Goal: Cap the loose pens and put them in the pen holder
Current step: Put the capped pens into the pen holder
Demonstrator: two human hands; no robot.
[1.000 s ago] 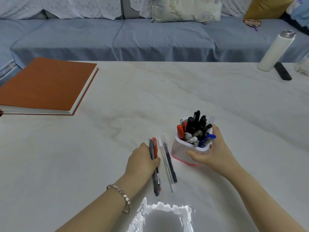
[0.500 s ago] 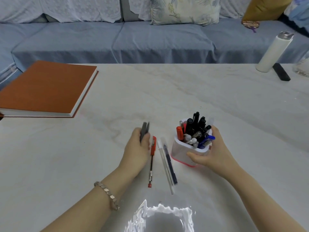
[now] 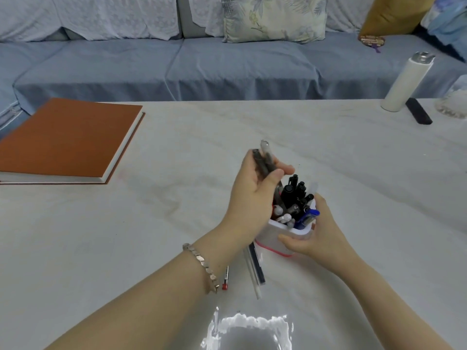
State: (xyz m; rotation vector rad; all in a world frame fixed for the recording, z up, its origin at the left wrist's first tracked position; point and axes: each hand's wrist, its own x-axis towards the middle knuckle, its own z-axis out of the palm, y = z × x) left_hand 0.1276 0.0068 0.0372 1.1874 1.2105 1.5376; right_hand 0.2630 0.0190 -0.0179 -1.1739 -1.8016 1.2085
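Observation:
The white pen holder with a pink base stands near the table's middle, packed with several black, blue and white pens. My right hand grips its right side, thumb on the front wall. My left hand grips a grey capped pen, upright and tilted, right above the holder's left rim; its lower end is hidden among the pens. On the table lie a red pen, mostly hidden under my left forearm, and two pens side by side, one clear, one dark blue.
An orange hardcover book lies at the left edge. A white bottle and a black bar-shaped object stand at the far right. A blue sofa runs behind the table. Bright glare marks the table's near edge.
My left hand lifted the grey pen off the table and carried it right and up, over the holder. The red pen stayed behind. My right hand kept hold of the holder.

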